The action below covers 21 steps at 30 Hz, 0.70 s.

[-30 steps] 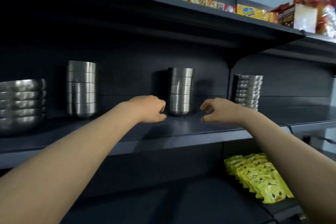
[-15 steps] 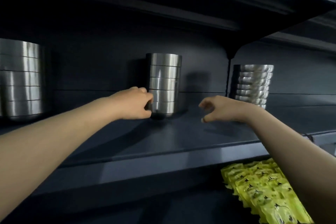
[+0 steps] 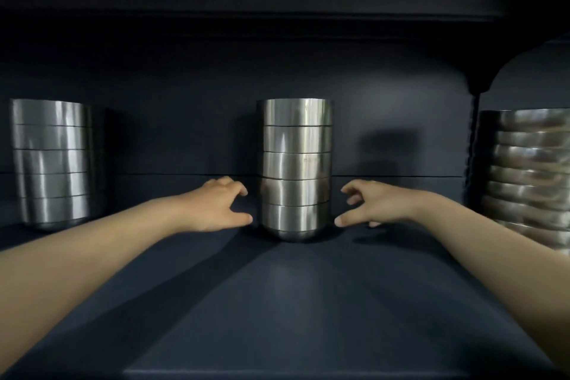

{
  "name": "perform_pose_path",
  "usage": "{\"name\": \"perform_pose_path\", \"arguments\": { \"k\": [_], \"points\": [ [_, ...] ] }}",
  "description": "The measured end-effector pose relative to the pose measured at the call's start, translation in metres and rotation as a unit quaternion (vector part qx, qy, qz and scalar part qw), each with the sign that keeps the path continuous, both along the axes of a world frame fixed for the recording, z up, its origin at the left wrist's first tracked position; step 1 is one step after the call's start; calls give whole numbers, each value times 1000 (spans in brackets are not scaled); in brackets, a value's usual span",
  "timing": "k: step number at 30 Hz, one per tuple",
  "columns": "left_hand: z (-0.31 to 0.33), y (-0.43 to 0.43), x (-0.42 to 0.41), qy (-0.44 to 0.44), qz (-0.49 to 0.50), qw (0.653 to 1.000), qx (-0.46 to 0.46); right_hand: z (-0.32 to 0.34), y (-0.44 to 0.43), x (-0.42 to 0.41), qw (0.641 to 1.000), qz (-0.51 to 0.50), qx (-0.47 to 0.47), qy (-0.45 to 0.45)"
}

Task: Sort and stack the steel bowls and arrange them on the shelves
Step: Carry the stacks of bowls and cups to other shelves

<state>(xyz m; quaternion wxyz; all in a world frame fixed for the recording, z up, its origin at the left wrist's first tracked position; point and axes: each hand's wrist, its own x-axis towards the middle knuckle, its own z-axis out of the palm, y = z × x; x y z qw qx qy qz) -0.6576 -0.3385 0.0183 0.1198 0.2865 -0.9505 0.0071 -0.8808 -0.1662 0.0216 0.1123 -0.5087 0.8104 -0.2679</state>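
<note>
Steel bowls, five nested, are standing mid-shelf against the back. Left hand, touching the stack half a second ago, is now sitting just clear; right hand is closing in opposite. Both grips wide, holding nothing. Two-handed shift of the stack looks imminent.
</note>
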Motion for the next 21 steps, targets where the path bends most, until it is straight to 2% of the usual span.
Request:
{"name": "perform_pose_path", "arguments": {
  "k": [4, 8, 14, 21],
  "points": [
    [-7, -13, -16, 28, -35, 999, 29, -8, -24, -6, 998, 28, -24, -58],
    [-17, -30, -25, 77, -74, 985, 134, -15, -40, -7, 996, 37, -31, -74],
    [-40, -36, -43, 210, -162, 913, 311, -27, -50, -1, 978, 79, -100, -164],
    [-49, -35, -50, 281, -192, 864, 371, -36, -56, 2, 958, 69, -201, -191]
  ]
}}
